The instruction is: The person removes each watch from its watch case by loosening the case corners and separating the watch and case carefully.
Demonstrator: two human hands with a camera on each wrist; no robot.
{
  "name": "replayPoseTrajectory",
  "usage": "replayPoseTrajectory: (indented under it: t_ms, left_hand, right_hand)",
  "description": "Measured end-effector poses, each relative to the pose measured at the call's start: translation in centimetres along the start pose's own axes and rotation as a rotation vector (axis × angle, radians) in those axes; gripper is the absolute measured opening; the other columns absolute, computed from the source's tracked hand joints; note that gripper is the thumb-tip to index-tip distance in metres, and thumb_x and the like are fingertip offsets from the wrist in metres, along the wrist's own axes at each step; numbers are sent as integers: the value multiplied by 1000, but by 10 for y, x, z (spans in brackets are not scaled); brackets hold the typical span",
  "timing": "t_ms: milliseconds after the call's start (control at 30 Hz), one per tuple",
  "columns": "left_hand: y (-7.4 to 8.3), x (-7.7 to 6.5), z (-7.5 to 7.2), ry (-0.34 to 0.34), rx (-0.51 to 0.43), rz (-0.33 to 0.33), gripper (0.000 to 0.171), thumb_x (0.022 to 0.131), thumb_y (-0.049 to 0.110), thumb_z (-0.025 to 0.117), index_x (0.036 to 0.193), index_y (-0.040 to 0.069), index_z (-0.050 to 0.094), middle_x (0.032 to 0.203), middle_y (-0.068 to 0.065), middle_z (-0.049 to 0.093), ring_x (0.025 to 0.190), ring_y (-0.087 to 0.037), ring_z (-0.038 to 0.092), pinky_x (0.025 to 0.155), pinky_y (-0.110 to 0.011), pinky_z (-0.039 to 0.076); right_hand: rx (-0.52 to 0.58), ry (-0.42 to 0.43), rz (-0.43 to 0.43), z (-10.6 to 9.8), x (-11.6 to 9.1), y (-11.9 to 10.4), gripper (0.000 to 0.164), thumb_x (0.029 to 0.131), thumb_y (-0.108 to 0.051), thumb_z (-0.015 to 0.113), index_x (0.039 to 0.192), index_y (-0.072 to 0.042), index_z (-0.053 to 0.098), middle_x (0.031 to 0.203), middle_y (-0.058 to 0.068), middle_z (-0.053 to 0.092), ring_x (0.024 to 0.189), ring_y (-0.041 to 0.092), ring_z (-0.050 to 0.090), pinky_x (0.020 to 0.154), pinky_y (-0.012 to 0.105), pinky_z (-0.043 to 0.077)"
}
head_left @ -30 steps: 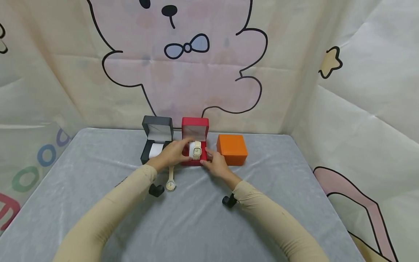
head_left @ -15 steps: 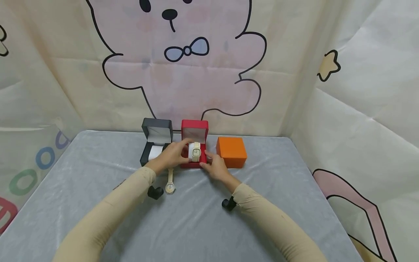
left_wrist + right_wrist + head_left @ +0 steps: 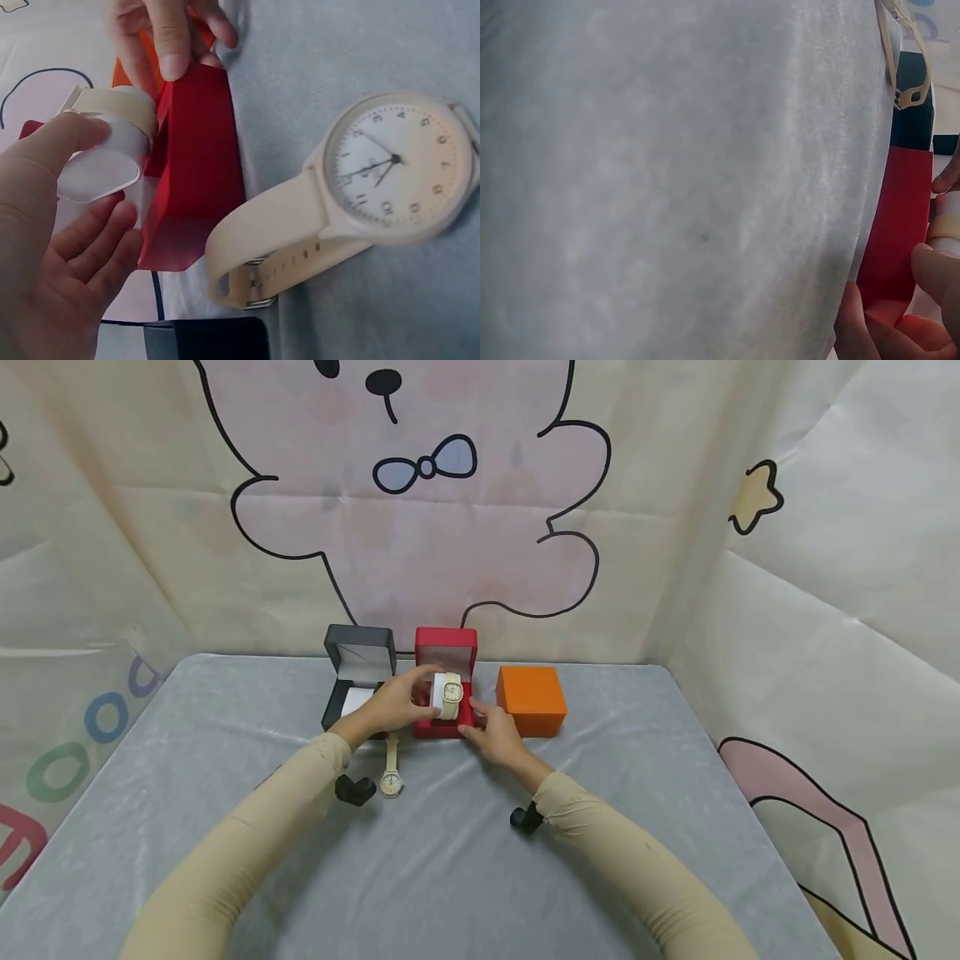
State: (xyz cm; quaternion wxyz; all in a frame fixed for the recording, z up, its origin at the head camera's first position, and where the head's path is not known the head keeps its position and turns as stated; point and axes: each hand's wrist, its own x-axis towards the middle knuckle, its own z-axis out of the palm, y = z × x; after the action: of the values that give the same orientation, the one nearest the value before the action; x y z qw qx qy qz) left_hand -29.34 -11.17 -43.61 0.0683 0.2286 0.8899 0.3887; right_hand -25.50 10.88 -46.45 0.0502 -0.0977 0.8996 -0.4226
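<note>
My left hand (image 3: 393, 700) pinches a white watch cushion (image 3: 99, 178) by its end, thumb on one side and fingers on the other. A cream-strapped watch with a squarish face (image 3: 452, 692) is wrapped round that cushion. Both are raised partly out of the open red watch box (image 3: 442, 732), its lid standing up behind. At the box's right end, my right hand (image 3: 497, 739) grips the wall; in the right wrist view its thumb (image 3: 936, 274) lies at the red edge. A second cream watch with a round dial (image 3: 397, 166) lies on the cloth, nearest the left wrist.
Left of the red box stands an open dark grey watch box (image 3: 361, 639) with a white cushion (image 3: 357, 700), partly hidden by my left hand. A closed orange box (image 3: 532, 702) sits to the right. Grey cloth (image 3: 442, 860) covers the table, and a printed curtain (image 3: 480, 552) hangs behind.
My left hand has lifted the cushion with its watch a little upward from the red box. My right hand keeps its grip on the box. The head view has shifted slightly.
</note>
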Motion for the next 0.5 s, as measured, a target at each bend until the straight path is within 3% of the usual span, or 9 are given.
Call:
replayPoseTrajectory:
  t_ms: [267,500]
  left_hand:
    - [2,-6,-13,12,-126,-63,70,89,17,77,150,16,43,126,-22,64,104,-34,70,85,-44,60]
    - [3,-15,-11,-21,-172,-92,70,89,20,77,150,18,42,125,-21,64,105,-34,71,85,-42,60]
  right_hand:
    - [-2,9,-4,-2,2,-3,62,94,-13,72,148,2,46,149,20,54,121,32,67,98,40,56]
    - [4,2,13,0,-1,0,62,94,-14,72,149,1,46,149,18,55,120,32,68,98,40,56]
